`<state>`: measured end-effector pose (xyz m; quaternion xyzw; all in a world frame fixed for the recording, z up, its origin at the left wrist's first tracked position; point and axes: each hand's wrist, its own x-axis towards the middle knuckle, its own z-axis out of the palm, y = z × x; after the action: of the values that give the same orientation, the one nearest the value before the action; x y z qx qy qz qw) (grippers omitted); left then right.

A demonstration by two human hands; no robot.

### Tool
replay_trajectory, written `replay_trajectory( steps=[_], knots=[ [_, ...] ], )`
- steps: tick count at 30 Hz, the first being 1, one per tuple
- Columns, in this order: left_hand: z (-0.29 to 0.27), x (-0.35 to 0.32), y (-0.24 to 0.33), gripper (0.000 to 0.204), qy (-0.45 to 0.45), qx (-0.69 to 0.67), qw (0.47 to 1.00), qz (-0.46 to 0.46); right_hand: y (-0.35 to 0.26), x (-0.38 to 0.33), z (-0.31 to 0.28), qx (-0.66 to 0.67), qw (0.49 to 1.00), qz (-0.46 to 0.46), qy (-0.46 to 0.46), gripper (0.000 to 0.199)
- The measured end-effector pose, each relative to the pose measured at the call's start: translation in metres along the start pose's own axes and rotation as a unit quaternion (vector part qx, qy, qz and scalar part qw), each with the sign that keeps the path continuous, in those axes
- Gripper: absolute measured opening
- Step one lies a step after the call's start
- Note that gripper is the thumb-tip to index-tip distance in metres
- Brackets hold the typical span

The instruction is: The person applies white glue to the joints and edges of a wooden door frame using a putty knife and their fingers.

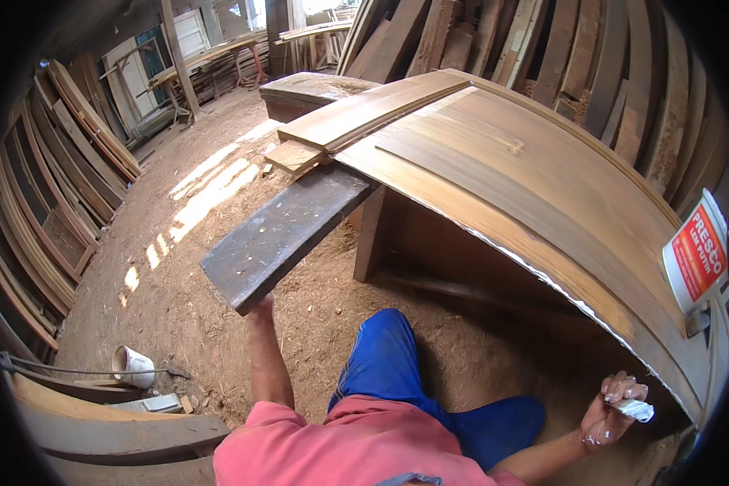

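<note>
My right hand [606,415], smeared with white paste, is closed around a small flat piece coated in white paste [633,409]; its exact kind is hidden. It is just below the near edge of a large wooden panel [494,162], along which runs a white line of paste [535,271]. My left hand [261,306] is at the underside of the near end of a dark plank [287,231], its fingers hidden by the wood. The plank's far end lies under the panel's left corner, next to a short wood block [294,155].
A white tub with a red label [697,255] stands at the panel's right end. A wooden support [370,235] is under the panel. Stacked boards [57,178] line the left, more timber [591,65] the back. A white bucket [134,367] lies on the sawdust-covered floor.
</note>
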<state>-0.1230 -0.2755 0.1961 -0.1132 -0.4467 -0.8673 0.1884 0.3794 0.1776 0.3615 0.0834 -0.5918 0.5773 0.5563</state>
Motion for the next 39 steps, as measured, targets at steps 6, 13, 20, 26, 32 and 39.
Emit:
replay_trajectory(
  steps=[6,13,20,26,32,39],
  knots=[
    [0.106,0.017,0.150,0.061,-0.164,-0.224,0.945,0.172,0.047,0.006,0.103,-0.003,0.994,0.080,-0.077,0.024],
    [0.154,0.015,0.150,0.055,-0.289,-0.164,0.898,0.289,0.027,0.064,0.224,-0.280,0.957,-0.037,-0.062,0.024],
    [0.187,0.011,0.154,0.042,-0.272,-0.276,0.880,0.273,0.039,0.150,0.336,-0.490,0.804,-0.206,-0.266,0.013],
    [0.192,0.004,0.164,0.050,-0.256,-0.254,0.904,0.229,0.072,0.170,0.369,-0.550,0.758,-0.165,-0.311,0.010],
    [0.186,0.006,0.166,0.056,-0.252,-0.218,0.916,0.226,0.065,0.179,0.367,-0.457,0.844,-0.122,-0.253,0.011],
    [0.194,0.003,0.159,0.056,-0.221,-0.241,0.916,0.232,0.073,0.168,0.375,-0.584,0.742,-0.139,-0.300,0.011]
  ],
)
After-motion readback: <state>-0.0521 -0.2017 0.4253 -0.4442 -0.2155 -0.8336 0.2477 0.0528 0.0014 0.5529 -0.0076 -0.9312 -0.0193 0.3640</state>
